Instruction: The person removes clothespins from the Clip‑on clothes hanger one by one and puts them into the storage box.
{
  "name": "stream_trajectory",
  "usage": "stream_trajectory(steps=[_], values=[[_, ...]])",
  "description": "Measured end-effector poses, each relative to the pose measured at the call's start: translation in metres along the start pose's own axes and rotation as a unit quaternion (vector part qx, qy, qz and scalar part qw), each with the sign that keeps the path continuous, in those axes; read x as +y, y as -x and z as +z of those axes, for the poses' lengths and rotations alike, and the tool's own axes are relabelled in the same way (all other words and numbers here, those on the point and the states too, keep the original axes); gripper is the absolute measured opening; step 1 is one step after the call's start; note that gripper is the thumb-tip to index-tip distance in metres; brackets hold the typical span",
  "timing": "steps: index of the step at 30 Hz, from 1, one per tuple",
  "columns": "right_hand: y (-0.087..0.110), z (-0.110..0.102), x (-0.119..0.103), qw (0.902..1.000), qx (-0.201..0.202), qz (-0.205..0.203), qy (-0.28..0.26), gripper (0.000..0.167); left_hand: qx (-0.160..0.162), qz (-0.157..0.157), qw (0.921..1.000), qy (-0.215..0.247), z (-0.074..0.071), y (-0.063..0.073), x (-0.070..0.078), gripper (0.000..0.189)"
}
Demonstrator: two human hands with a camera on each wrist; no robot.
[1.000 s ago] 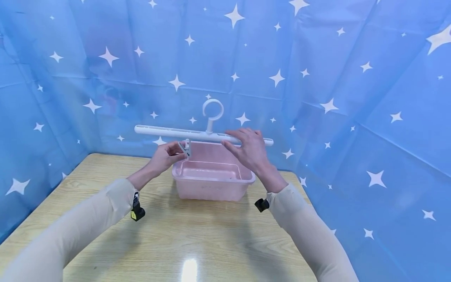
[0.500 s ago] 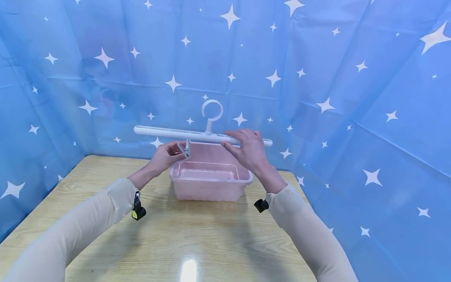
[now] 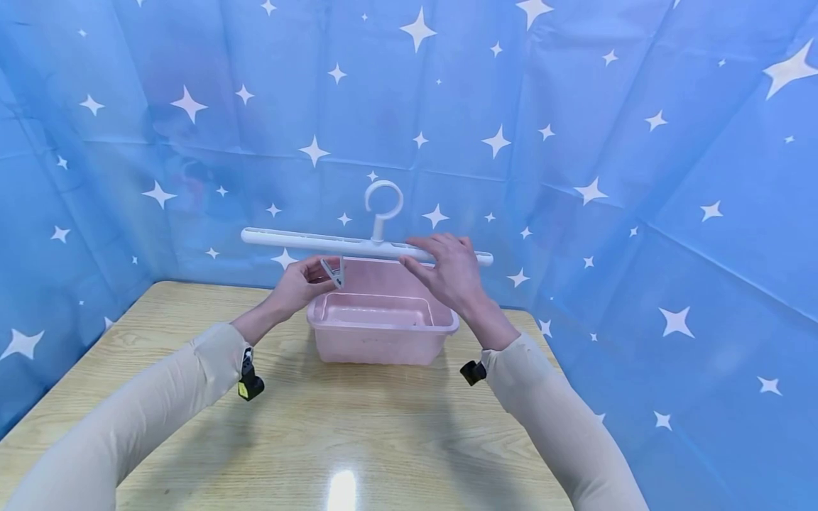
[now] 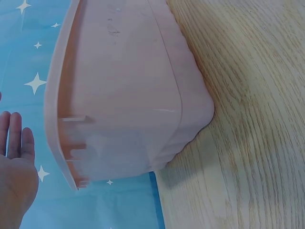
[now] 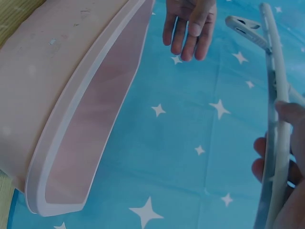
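Observation:
My right hand [image 3: 455, 273] grips the right part of a white hanger bar [image 3: 294, 239], its thumb on one side and fingers on the other in the right wrist view. The hanger is held up with its round hook [image 3: 399, 202] on top. A pale grey V-shaped clip [image 3: 334, 274] hangs below the bar. My left hand [image 3: 290, 291] is beside the clip; the right wrist view shows a gap between that hand [image 5: 190, 31] and the clip [image 5: 248, 33]. Its fingers look nearly straight in the left wrist view, where the hanger is out of sight.
A pink plastic basin [image 3: 383, 345] stands on the wooden table [image 3: 358, 426], below and between the hands. Its visible inside shows no large item. A blue curtain [image 3: 575, 106] with white stars closes off the back and sides. A strapped camera [image 3: 251, 383] sits at the left wrist.
The clip below the bar has turned slightly, showing a narrower V. Both hands and the hanger stay almost in place. The whole view has shifted a little.

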State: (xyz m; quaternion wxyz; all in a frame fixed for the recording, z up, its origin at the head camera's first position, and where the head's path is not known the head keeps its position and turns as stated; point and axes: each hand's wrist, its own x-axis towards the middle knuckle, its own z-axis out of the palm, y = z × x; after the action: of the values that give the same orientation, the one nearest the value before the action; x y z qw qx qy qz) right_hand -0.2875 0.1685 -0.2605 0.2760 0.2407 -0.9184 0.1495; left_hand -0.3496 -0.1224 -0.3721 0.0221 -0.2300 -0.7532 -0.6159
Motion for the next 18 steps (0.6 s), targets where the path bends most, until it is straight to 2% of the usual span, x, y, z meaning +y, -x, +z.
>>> stream_trajectory(steps=[7,18], values=[[-0.001,0.001,-0.001,0.9999,0.007,-0.008,-0.005,0.042,0.000,0.001,0.9996,0.027,0.001,0.003,0.007,0.050],[-0.002,0.001,-0.003,0.9999,0.006,-0.011,-0.001,0.042,-0.001,0.028,0.9992,0.029,-0.006,0.011,0.020,0.046]])
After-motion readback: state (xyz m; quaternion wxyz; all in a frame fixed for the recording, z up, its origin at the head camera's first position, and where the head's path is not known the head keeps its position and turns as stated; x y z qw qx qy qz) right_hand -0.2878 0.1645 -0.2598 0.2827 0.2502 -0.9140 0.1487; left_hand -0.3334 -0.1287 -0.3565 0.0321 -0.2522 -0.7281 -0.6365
